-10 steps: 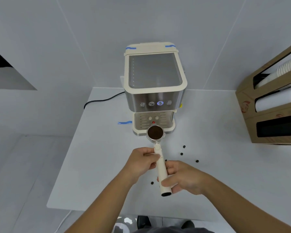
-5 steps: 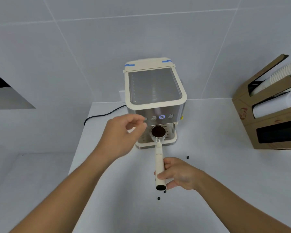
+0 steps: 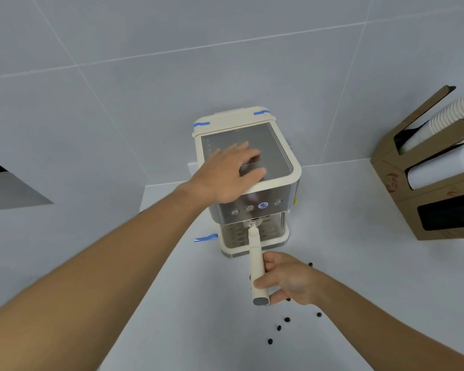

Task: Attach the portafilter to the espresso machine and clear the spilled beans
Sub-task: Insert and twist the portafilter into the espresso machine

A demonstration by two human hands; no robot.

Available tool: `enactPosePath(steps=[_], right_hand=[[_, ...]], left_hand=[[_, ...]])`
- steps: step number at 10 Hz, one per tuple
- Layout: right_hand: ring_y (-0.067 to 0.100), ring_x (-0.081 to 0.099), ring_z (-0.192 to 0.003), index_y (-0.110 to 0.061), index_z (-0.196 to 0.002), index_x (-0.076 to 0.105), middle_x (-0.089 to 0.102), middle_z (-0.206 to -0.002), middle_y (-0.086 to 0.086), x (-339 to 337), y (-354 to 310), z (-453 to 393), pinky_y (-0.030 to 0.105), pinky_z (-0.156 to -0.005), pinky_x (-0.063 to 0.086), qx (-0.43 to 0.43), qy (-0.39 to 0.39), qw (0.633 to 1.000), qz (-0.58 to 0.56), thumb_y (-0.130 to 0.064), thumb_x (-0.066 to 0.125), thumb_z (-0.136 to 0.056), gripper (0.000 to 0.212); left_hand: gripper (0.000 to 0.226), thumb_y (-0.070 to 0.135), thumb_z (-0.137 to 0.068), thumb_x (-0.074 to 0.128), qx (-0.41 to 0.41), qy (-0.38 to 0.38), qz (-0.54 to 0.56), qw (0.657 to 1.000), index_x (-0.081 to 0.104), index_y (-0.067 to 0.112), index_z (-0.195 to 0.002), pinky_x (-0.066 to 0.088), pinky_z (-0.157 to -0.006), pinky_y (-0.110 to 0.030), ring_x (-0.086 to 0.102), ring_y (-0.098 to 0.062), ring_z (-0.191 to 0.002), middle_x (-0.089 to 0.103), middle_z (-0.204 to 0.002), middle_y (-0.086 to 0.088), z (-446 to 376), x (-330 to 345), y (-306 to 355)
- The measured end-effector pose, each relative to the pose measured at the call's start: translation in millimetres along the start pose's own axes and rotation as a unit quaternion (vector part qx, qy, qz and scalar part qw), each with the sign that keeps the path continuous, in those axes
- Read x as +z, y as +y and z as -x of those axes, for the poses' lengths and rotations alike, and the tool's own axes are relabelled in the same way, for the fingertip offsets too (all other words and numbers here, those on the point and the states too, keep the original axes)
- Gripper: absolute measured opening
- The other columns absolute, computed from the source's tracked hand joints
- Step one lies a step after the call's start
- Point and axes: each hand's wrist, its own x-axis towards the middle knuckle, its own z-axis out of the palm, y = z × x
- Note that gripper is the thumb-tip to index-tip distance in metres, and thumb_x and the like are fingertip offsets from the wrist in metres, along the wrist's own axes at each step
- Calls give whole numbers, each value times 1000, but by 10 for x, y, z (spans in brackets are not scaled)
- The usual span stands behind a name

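Head cam: left hand (image 3: 225, 175) lies flat, fingers spread, on the boxy cream espresso machine's (image 3: 252, 188) glossy top; right hand (image 3: 285, 279) grips the smooth cylindrical portafilter (image 3: 255, 259) handle.

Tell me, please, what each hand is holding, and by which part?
Right hand grips the portafilter by its handle's lower end; left hand holds nothing, lying flat atop the espresso machine.

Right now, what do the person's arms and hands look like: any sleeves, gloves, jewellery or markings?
Both forearms are bare as far as the frame shows: no sleeves reach into view. The left hand and right hand wear no gloves, and no rings, watch, bracelet or markings show on the fingers or wrists. Nails look short and unpainted, though they are small in this view.
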Motion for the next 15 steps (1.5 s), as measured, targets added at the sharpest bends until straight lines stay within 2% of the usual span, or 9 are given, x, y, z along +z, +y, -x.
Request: enactPosePath(steps=[1, 2, 5, 6, 8, 11, 12, 14, 15], right_hand=[[22, 67, -92, -9, -117, 61, 65, -103, 7, 7, -12, -22, 46, -77, 60, -1, -2, 1000, -5, 6, 68, -78, 42], [22, 67, -90, -11, -114, 63, 65, -102, 8, 24, -21, -49, 45, -75, 60, -10, -4, 1000, -16, 6, 69, -77, 41], [25, 67, -95, -16, -118, 61, 66, -107, 11, 47, -54, -126, 48, -79, 60, -25, -6, 997, -72, 8, 68, -79, 47], [25, 67, -94, -17, -118, 62, 67, -104, 10, 36, -97, -158, 46, -75, 60, -32, -9, 996, -83, 9, 68, -79, 47], [23, 67, -93, -17, -118, 62, 70, -96, 4, 117, -184, -270, 43, -70, 60, -56, -2, 992, -112, 9, 67, -80, 46], [22, 63, -92, -22, -126, 55, 60, -107, 9, 404, -132, -460, 43, -67, 59, -92, 1, 979, -182, 7, 72, -77, 61], [23, 62, -93, -21, -125, 52, 56, -104, 8, 531, -128, -545, 47, -71, 60, -110, -4, 973, -205, 9, 72, -77, 60], [19, 64, -91, -25, -118, 54, 61, -105, 4, 730, -151, -707, 44, -69, 60, -155, 14, 954, -255, 6, 74, -77, 55], [19, 62, -92, -21, -122, 51, 60, -107, 3, 832, -148, -760, 43, -69, 60, -169, 28, 946, -274, 4, 75, -76, 58]], left_hand=[[60, 60, -94, 32, 3, -18, -51, 999, 28, 38, -150, 5, -122, -44, 9, -17, -152, 16, -165, 4, -86, 0, 3], [62, 60, -96, 26, 26, -36, -86, 995, 14, 41, -153, -2, -122, -42, -2, -12, -152, 3, -166, 8, -117, 4, -45], [61, 62, -91, 42, 26, 25, -34, 999, 32, 42, -148, 1, -122, -37, 8, -7, -150, 17, -163, 12, -145, 62, -75], [60, 62, -90, 44, 26, 38, -27, 999, 35, 42, -146, 4, -122, -38, 11, -8, -150, 21, -163, 12, -156, 69, -82], [60, 63, -89, 46, 23, 50, -16, 998, 38, 43, -144, 6, -122, -37, 13, -6, -149, 24, -161, 13, -170, 89, -106], [60, 63, -90, 45, 22, 47, -25, 998, 38, 42, -145, 5, -122, -38, 13, -8, -150, 23, -162, 12, -169, 71, -85], [59, 63, -89, 46, 22, 50, -19, 998, 39, 42, -144, 4, -122, -37, 14, -7, -150, 24, -162, 12, -165, 79, -85], [58, 62, -89, 47, 22, 56, -14, 998, 41, 42, -143, 4, -121, -37, 15, -7, -149, 26, -161, 11, -172, 81, -87], [58, 62, -88, 48, 21, 57, -9, 998, 42, 42, -142, 5, -121, -37, 16, -8, -149, 26, -161, 11, -174, 91, -90]])
